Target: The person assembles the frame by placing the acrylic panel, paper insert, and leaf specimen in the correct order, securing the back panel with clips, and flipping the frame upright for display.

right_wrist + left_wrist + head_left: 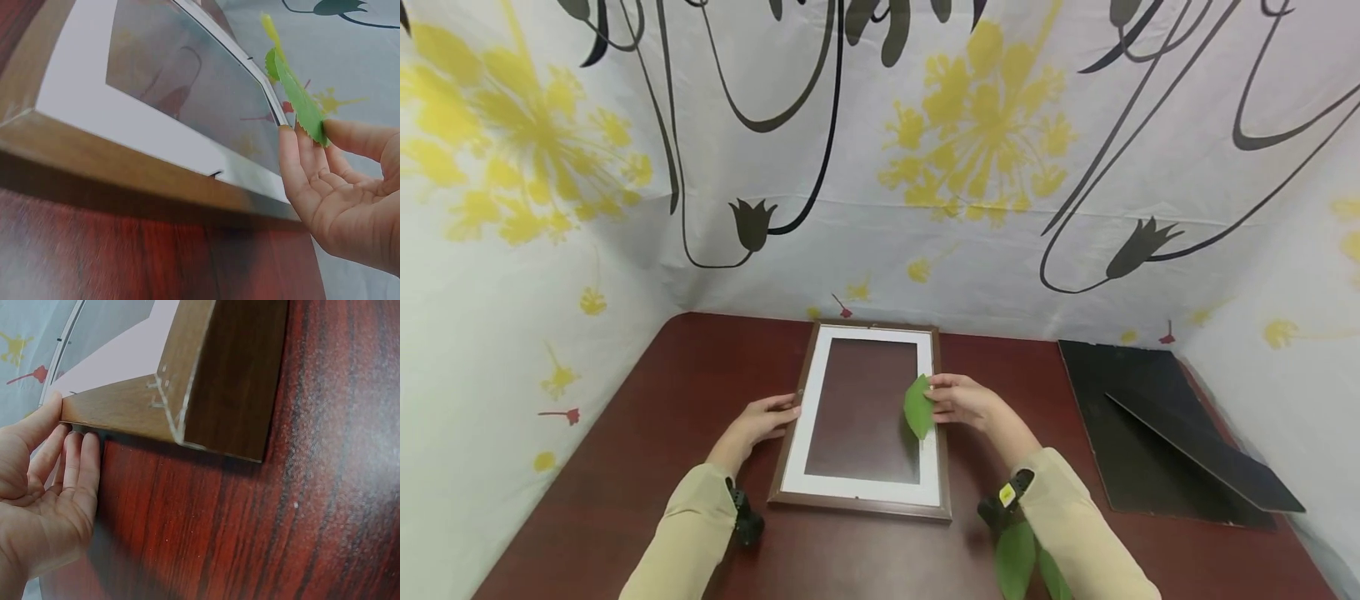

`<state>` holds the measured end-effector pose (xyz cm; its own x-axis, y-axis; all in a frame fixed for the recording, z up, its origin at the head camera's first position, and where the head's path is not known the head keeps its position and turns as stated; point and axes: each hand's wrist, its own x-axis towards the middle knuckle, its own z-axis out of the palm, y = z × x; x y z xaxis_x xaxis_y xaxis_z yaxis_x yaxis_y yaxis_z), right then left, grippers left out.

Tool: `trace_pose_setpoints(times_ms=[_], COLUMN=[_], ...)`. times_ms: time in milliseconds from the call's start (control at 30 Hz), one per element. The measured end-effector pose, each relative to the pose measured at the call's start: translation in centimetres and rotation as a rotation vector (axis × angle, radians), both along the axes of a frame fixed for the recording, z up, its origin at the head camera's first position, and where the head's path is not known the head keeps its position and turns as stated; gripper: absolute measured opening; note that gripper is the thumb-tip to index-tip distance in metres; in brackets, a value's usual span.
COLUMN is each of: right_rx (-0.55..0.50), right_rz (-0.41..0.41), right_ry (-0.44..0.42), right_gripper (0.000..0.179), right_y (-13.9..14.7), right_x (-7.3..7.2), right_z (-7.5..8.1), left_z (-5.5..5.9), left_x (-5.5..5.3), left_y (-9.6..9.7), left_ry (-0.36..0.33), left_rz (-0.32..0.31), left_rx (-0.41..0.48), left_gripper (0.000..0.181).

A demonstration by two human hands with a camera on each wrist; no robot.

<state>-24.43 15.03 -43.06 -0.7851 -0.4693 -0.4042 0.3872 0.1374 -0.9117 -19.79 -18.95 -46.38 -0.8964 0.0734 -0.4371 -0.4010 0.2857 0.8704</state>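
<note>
A brown wooden picture frame [859, 503] with a white mat and a glass pane lies on the table. My left hand [765, 421] holds its left edge, thumb on the top face and fingers against the outer side and underside, as the left wrist view [53, 481] of the hand shows. A green leaf [917, 408] is pinched between thumb and fingers of my right hand [964, 403]. It stands above the frame's right side. In the right wrist view the leaf [299, 100] points up and away from the fingertips, near the frame's edge.
More green leaves [1016, 560] lie near my right forearm, partly hidden by the sleeve. Dark backing boards [1120, 433] lie at the table's right side, one tilted up on the other. A patterned white cloth [850, 167] hangs behind the reddish-brown table [700, 358].
</note>
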Motion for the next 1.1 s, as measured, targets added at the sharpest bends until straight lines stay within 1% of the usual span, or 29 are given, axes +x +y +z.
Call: trace_pose_setpoints(times_ms=[133,233,333,533,667,733,867,933,967,1033,1067,1100], right_rx=[0.014,0.018,0.014,-0.006,0.011,0.014,0.026,0.047,0.066,0.062,0.038,0.022], right_rz=[-0.013,-0.024,-0.034,-0.046,-0.047,-0.051,-0.052,-0.073,-0.082,-0.090,-0.082,-0.081], right_ry=[-0.018,-0.032,-0.039,-0.061,-0.074,-0.083,-0.087,-0.091,-0.084,-0.074,-0.072,-0.078], right_gripper=[0.028,0.037,0.044,0.043,0.042,0.041,0.041,0.042,0.043,0.043,0.042,0.043], right_y=[-1.1,-2.0,-2.8,-4.4,-5.5,-6.0,-7.2,-7.8,-8.0,-8.4,-8.4,-8.4], right_x=[-0.8,-1.3,-1.8,-2.8,-3.5,-3.8,-3.7,-4.0,-4.2,-5.4,-7.2,-9.2], right_z=[-0.2,-0.3,-0.3,-0.7,-0.9,-0.7,0.6,0.8,0.5,-1.0,-3.4,-6.1], left_z=[-0.2,-0.3,-0.4,-0.6,-0.4,-0.3,-0.3,-0.5,-0.5,-0.6,-0.7,-0.7], left_x=[0.2,0.1,0.0,0.1,0.2,0.2,0.1,0.0,0.0,-0.1,-0.1,-0.1], left_y=[0.0,0.0,0.0,0.1,0.1,0.0,-0.1,-0.1,0.0,0.0,0.0,0.0], left_ry=[0.005,0.009,0.014,0.014,0.013,0.015,0.016,0.017,0.018,0.026,0.027,0.030], left_rz=[0.014,0.039,0.046,0.064,0.072,0.075,0.082,0.085,0.085,0.089,0.093,0.094], left_rx=[0.001,0.005,0.004,0.015,0.011,0.009,0.011,0.014,0.013,0.014,0.016,0.016], left_gripper=[0.057,0.056,0.054,0.053,0.054,0.053,0.053,0.053,0.053,0.052,0.052,0.052])
